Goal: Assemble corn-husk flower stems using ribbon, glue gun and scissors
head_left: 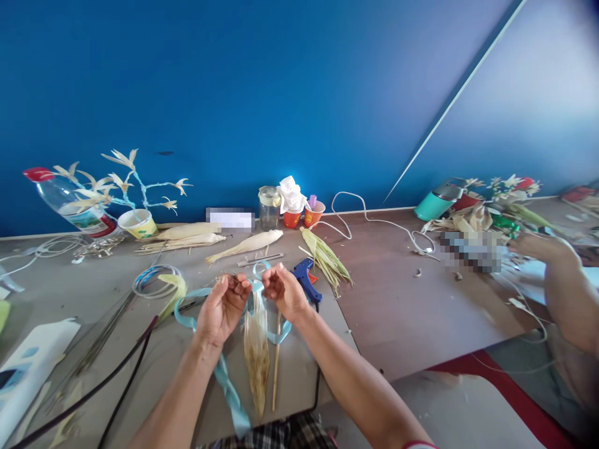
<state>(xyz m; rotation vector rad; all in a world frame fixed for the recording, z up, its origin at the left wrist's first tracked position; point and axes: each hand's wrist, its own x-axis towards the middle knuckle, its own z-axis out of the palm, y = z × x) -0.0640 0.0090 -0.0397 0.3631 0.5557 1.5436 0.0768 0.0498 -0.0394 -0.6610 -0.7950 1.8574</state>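
My left hand (224, 307) is raised over the table, its fingers curled and pinched around thin wire-like strands. Close on its right, my right hand (284, 292) has thumb and fingertips together at the light blue ribbon (231, 399); what exactly lies between them is too small to tell. The ribbon loops around both hands and trails down toward the table's front edge. Between my hands a dried corn husk (256, 362) hangs or lies lengthwise, its narrow end near the ribbon. A thin stick (276, 368) lies just right of the husk.
A blue glue gun (307, 280) and green husks (325, 255) are right of my hands. Behind stand a glass jar (270, 209), paper cups (313, 214) and husk flowers in a cup (138, 224). Dark cables cross the left. Another person's arm (564, 280) reaches in at right.
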